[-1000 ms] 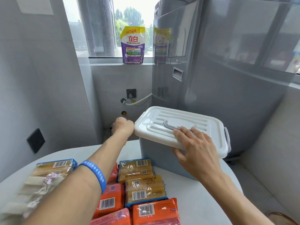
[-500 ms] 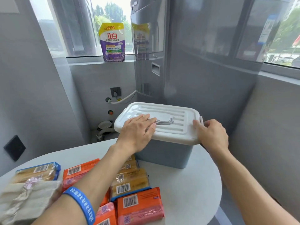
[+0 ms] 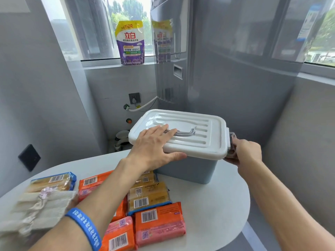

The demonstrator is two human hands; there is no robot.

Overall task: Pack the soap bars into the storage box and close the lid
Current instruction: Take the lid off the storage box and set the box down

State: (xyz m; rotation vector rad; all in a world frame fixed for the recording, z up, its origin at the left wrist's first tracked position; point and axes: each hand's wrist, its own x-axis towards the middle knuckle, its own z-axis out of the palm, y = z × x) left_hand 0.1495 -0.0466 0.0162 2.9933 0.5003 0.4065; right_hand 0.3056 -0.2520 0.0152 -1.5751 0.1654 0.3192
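Observation:
A grey-blue storage box (image 3: 190, 170) with a white ribbed lid (image 3: 195, 131) stands at the far side of the round white table (image 3: 213, 211). My left hand (image 3: 154, 147) lies flat on the lid's near left part, fingers spread, thumb under the rim. My right hand (image 3: 244, 152) grips the grey side latch (image 3: 232, 142) at the box's right end. Several wrapped soap bars lie in front of the box: orange ones (image 3: 159, 222), yellow ones with blue edges (image 3: 147, 196), and one at the left (image 3: 52, 182).
A pale cloth bundle (image 3: 36, 207) lies at the table's left edge. A large grey appliance (image 3: 226, 69) stands right behind the box. A purple detergent pouch (image 3: 130, 42) sits on the windowsill. Walls close in on the left and right.
My left hand moved from the box's left end onto the lid. My right hand left the lid top and went to the right end, where it now holds the latch.

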